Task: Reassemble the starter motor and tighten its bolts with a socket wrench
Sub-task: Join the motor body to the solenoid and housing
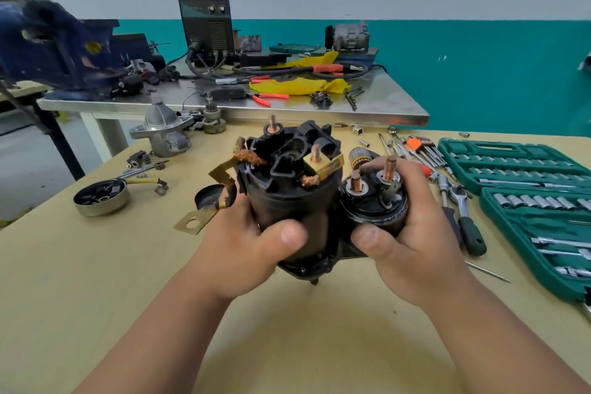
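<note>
Frame centre: left hand (243,243) grips matte black cylindrical motor housing (287,201); right hand (412,233) wraps the smaller solenoid (367,203), copper studs (389,167) possibly threaded.

Starter motor (289,201) was black with copper-coloured studs (389,166) and brass straps (192,222), tabletop (96,265) was pale yellow, socket cases (463,150) were green, cloth (297,85) was yellow, pliers (267,96) had red handles, vise (48,38) was blue.

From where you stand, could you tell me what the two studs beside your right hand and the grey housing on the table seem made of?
Studs: probably copper or copper-plated steel, from their reddish-orange metallic shine on the threads. Housing: likely cast aluminium, from its dull silver-grey, matte, rounded surface.
</note>
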